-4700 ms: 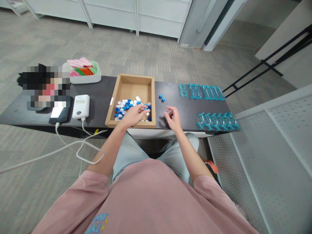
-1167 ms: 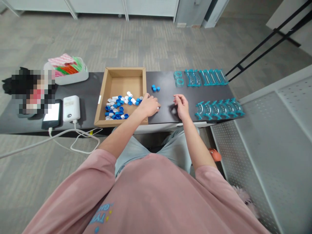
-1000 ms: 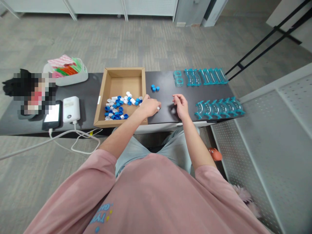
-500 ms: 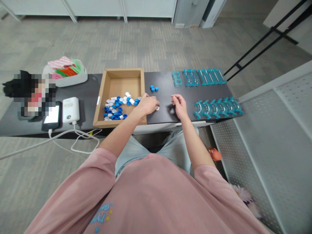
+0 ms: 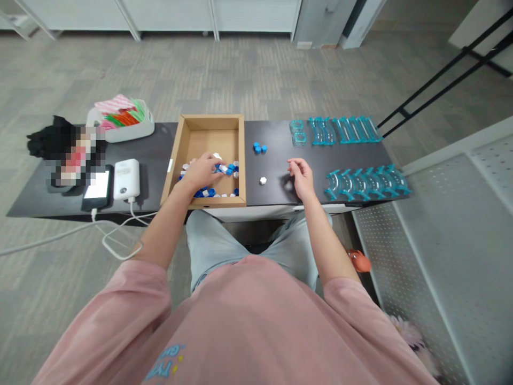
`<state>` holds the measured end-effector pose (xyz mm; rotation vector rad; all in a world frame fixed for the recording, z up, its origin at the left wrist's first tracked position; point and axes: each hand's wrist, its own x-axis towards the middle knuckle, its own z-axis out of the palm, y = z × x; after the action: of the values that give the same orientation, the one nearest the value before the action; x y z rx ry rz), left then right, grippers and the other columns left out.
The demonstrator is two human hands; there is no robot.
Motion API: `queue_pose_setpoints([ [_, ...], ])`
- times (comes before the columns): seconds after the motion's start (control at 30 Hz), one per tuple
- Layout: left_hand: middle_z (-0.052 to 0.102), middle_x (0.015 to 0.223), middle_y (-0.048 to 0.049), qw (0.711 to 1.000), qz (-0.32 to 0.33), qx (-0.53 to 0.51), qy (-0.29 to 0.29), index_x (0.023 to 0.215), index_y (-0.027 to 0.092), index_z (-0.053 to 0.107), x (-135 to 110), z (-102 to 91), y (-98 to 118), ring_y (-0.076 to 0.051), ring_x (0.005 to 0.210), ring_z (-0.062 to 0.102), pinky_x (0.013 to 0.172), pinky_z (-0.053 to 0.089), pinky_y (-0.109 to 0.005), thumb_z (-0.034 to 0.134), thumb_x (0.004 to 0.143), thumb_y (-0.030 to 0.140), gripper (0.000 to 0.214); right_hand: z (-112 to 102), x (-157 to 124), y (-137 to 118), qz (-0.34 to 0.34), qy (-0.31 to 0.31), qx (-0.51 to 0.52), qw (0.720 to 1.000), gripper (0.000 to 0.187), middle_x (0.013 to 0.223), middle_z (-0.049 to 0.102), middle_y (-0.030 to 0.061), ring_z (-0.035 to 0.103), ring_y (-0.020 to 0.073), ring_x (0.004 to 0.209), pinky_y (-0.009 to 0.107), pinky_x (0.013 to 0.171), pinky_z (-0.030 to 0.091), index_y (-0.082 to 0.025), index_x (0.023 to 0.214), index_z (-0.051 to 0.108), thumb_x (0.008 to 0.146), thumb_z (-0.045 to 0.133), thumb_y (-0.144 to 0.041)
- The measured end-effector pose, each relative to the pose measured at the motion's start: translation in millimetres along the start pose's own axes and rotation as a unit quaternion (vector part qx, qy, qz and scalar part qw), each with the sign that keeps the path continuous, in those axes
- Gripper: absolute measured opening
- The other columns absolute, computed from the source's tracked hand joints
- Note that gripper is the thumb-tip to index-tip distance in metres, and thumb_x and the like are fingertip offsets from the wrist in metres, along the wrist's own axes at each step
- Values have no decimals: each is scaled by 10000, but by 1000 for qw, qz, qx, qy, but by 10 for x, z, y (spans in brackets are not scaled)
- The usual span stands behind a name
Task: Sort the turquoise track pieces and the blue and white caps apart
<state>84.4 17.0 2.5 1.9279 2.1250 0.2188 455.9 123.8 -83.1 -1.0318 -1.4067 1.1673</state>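
Open cardboard box (image 5: 210,138) containing blue and white hexagonal caps (image 5: 229,170), too overlapped to count. The left hand (image 5: 203,170) is inside, fingers among them; whether these grip cannot be told. Right of the box, on the tabletop (image 5: 276,166): three blue caps (image 5: 257,150), clustered, and one white cap (image 5: 263,181). Right hand (image 5: 300,176): fingers curled, grip indeterminable. White basket (image 5: 134,132): checked cloth (image 5: 116,104), coloured strips (image 5: 122,118).
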Motion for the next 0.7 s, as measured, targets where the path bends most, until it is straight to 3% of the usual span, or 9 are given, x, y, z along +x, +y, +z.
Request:
queue_pose_setpoints([
  [0.13,743,1435,-151,999,40,34,3,1357,331,889,-24,49,130,-396,1404,675,1242,462,-555,810,1008,363,359,4,-5,0,-3,1,-5,1000,577,834,620,-22,588,193,785,340,784,558,-312,1041,745,953,811,-879],
  [0.27,760,1396,-175,998,50,31,11,1235,278,907,-5,40,212,-396,1366,687,1235,453,-584,727,1068,369,262,11,-4,10,-9,3,5,1000,581,830,635,-24,575,187,769,337,774,547,-305,1032,756,927,831,-872],
  [0.47,806,1394,-163,998,43,18,37,1138,252,868,-56,23,208,-385,1359,714,1236,464,-587,674,1045,281,217,2,-2,15,-2,4,3,1000,506,829,636,-25,587,191,781,338,786,560,-310,1023,767,955,860,-803],
  [0.57,840,1305,-156,996,19,-40,74,1199,224,831,-70,15,187,-360,1253,761,1210,511,-553,679,1045,305,231,-3,-4,19,-6,3,6,1000,498,828,635,-24,591,193,786,341,791,566,-310,1034,770,965,861,-794],
  [0.7,862,1259,-117,977,8,-194,92,1404,200,770,-76,34,147,-265,1058,780,1022,606,-400,635,1037,260,396,-3,0,19,-12,-2,5,1000,521,834,634,-19,584,196,781,349,791,566,-311,1043,767,956,847,-818],
])
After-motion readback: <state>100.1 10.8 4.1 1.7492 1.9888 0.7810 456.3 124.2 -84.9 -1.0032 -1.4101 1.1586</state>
